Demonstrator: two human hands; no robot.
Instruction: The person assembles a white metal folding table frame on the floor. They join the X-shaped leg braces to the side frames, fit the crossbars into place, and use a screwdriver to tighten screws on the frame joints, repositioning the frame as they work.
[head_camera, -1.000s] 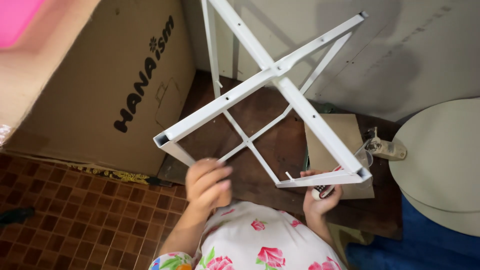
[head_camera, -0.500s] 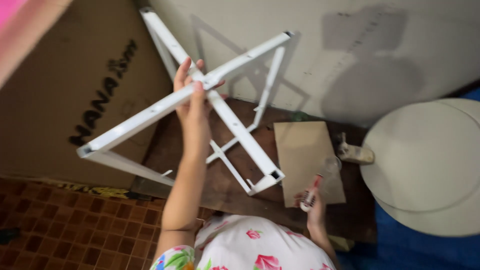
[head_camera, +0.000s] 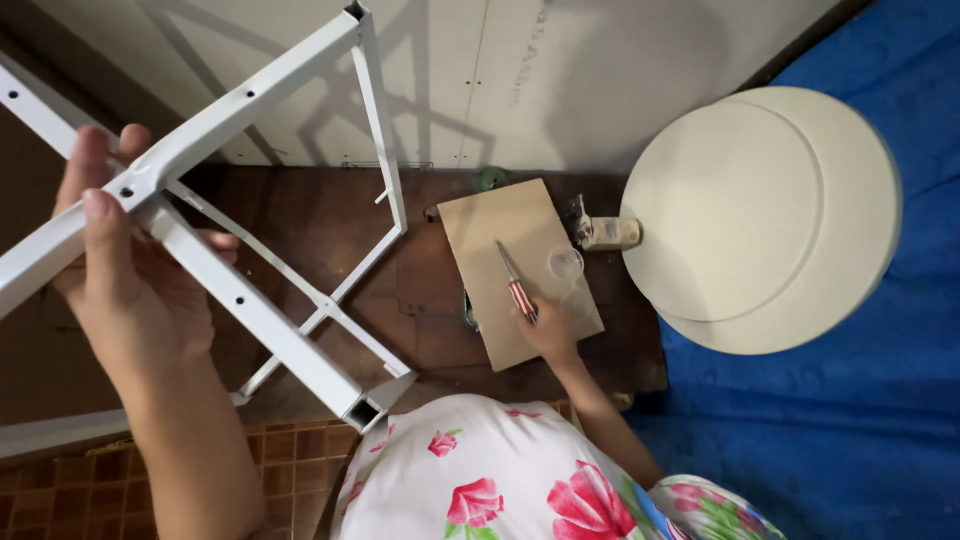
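Head view, looking straight down. At the far left the left hand (head_camera: 125, 290) is raised, fingers (head_camera: 100, 235) wrapped round the white metal frame (head_camera: 250, 310) where its square tubes cross, thumb pressed along one tube. The frame is held up off the floor; one open tube end points down toward the flowered clothing (head_camera: 480, 480) on the person's lap, and another corner rises toward the pale wall (head_camera: 560, 70) at the top. Thin white braces run between the tubes. Below the frame lies a dark brown wooden board (head_camera: 330, 230) on the floor, with red-brown tiles (head_camera: 60, 490) at the lower left corner.

Near the middle, a tan rectangle of cardboard (head_camera: 490, 230) lies on the board. The right hand (head_camera: 550, 330) rests on its lower right corner, fingers closed round the red-and-white striped handle of a screwdriver (head_camera: 515, 285), whose shaft points up across the cardboard. Just beside the hand lies a small clear plastic bag (head_camera: 568, 268). A small pale packet (head_camera: 608, 233) lies past the cardboard's upper right corner.

At the right, two round cream discs (head_camera: 760, 210) overlap on a blue sheet (head_camera: 880, 420).
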